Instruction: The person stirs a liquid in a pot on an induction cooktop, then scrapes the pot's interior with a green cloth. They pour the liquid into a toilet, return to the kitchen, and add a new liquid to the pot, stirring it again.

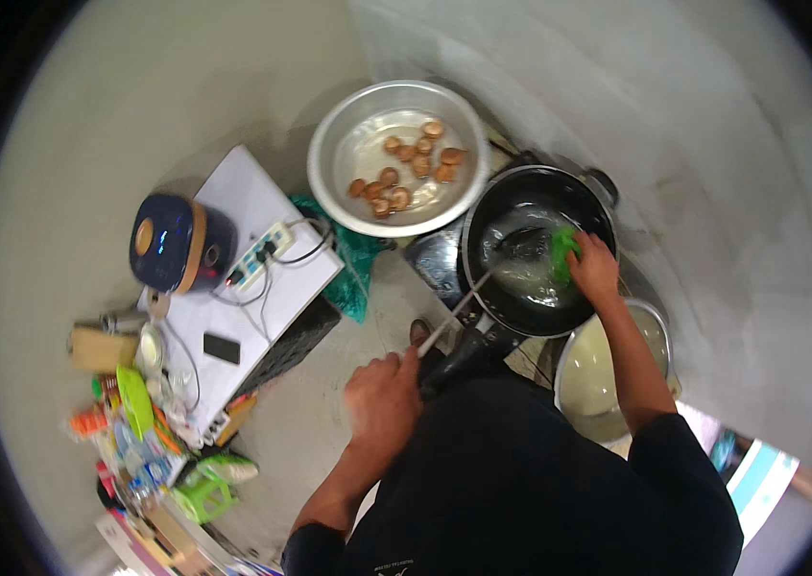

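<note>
Before me a black wok (481,223) holds some water. My left hand (383,397) is closed around the long handle of a cooking utensil (453,315). The utensil's dark head (521,241) lies in the water, and its exact shape is hard to make out. Inside the wok, at its right side, my right hand (595,270) grips a green scrubber (562,253), which is against the utensil's head or close beside it. The wok's black handle (460,358) points back towards my body, to the right of my left hand.
Beyond the wok stands a metal basin (327,155) with brown mushrooms in water. A metal pot (589,378) sits below my right forearm. On the left, a white-topped table (247,191) carries a rice cooker (168,245), a power strip (260,255) with cords, and a phone (222,348).
</note>
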Motion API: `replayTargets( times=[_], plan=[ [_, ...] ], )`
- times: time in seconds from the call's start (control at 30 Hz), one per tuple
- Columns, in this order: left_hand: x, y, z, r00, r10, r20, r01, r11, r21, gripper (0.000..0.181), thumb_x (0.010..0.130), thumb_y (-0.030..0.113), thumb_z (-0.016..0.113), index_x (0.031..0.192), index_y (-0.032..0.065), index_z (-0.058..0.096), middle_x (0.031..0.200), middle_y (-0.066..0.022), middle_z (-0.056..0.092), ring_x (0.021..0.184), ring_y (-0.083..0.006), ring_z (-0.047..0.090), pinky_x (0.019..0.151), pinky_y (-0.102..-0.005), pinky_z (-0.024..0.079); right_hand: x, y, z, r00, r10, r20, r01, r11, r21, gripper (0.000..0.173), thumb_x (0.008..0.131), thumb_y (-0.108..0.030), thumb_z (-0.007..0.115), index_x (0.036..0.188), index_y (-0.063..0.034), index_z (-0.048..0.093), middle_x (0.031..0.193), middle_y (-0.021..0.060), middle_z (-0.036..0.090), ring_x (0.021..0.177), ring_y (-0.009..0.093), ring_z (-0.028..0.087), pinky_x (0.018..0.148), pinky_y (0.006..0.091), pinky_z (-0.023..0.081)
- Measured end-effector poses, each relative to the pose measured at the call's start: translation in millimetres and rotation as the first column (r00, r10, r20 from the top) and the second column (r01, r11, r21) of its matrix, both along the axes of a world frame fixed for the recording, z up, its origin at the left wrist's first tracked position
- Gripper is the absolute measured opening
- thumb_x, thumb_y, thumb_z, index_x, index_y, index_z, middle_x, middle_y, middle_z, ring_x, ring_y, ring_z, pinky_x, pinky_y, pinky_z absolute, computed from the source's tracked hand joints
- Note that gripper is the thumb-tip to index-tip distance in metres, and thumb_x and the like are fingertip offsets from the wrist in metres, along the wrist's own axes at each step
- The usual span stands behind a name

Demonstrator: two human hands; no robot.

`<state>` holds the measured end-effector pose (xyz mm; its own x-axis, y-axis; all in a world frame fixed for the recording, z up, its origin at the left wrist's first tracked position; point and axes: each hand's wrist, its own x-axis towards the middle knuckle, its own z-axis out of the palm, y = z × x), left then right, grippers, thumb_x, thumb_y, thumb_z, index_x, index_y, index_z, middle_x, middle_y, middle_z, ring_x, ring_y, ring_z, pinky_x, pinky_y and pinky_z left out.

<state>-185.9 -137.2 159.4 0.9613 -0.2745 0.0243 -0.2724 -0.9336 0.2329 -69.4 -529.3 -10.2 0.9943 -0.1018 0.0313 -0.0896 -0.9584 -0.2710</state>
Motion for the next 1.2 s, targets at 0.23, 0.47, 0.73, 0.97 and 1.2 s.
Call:
replayTargets(
  times=[0.23, 0.47, 0.73, 0.97, 1.2],
  plan=[
    [-11.5, 1.1, -8.6, 0.999, -0.036, -0.029, 0.041, 0.981, 0.188, 0.022, 0.078, 0.009, 0.069, 0.100, 0.0121, 0.068, 0.082, -0.0066, 0.057, 0.079, -0.0266, 0.059, 0.067, -0.0401, 0.044, 6.1, -6.5, 0.2, 0.959, -0.090, -0.270, 0.235, 0.786, 0.571, 0.035, 0.092, -0.020, 0.067, 0.125, -0.0083, 0.069, 0.127, 0.0181, 0.068, 0.116, 0.035, 0.066, 0.096, 0.0412, 0.053],
    [-22.6, -7.2, -23.9, 0.976, 0.066, -0.209, -0.042, 0.992, 0.116, 0.015, 0.083, 0.018, 0.072, 0.089, 0.0093, 0.062, 0.086, -0.0104, 0.059, 0.083, -0.0340, 0.064, 0.069, -0.0478, 0.051, -4.2, 28.3, 29.6, 0.948, 0.318, -0.032, -0.252, 0.806, 0.535, 0.029, 0.095, -0.020, 0.066, 0.123, -0.0123, 0.070, 0.113, 0.0159, 0.067, 0.107, 0.037, 0.064, 0.092, 0.0451, 0.052],
    [-7.8, -18.3, -35.8, 0.819, 0.055, -0.572, 0.016, 0.993, 0.118, 0.049, 0.098, 0.049, 0.062, 0.078, 0.0049, 0.070, 0.073, -0.0191, 0.070, 0.070, -0.0421, 0.069, 0.064, -0.0526, 0.052, 12.9, 43.3, -7.2, 0.973, 0.227, -0.035, -0.213, 0.949, 0.232, 0.026, 0.093, -0.017, 0.061, 0.117, -0.0161, 0.072, 0.110, 0.0136, 0.067, 0.109, 0.035, 0.065, 0.090, 0.0482, 0.054],
    [-29.6, 1.2, -40.2, 0.788, 0.113, -0.605, -0.184, 0.981, -0.057, 0.041, 0.101, 0.042, 0.061, 0.096, 0.0027, 0.073, 0.100, -0.0218, 0.069, 0.094, -0.0385, 0.068, 0.081, -0.0503, 0.054, 33.9, -4.0, -11.7, 0.990, 0.138, 0.015, -0.138, 0.989, 0.051, 0.044, 0.100, -0.014, 0.054, 0.144, -0.0149, 0.058, 0.148, 0.0157, 0.055, 0.134, 0.035, 0.054, 0.111, 0.0450, 0.045],
    [-46.5, -17.6, -77.7, 0.953, 0.179, -0.244, -0.248, 0.923, -0.294, 0.025, 0.099, 0.030, 0.064, 0.101, 0.0057, 0.067, 0.100, -0.0170, 0.057, 0.092, -0.0381, 0.062, 0.082, -0.0464, 0.054, 38.1, -30.6, -18.4, 0.865, 0.502, -0.007, -0.493, 0.846, -0.203, 0.057, 0.093, -0.013, 0.064, 0.149, -0.0117, 0.051, 0.148, 0.0214, 0.050, 0.132, 0.043, 0.050, 0.109, 0.0493, 0.043]
  ],
)
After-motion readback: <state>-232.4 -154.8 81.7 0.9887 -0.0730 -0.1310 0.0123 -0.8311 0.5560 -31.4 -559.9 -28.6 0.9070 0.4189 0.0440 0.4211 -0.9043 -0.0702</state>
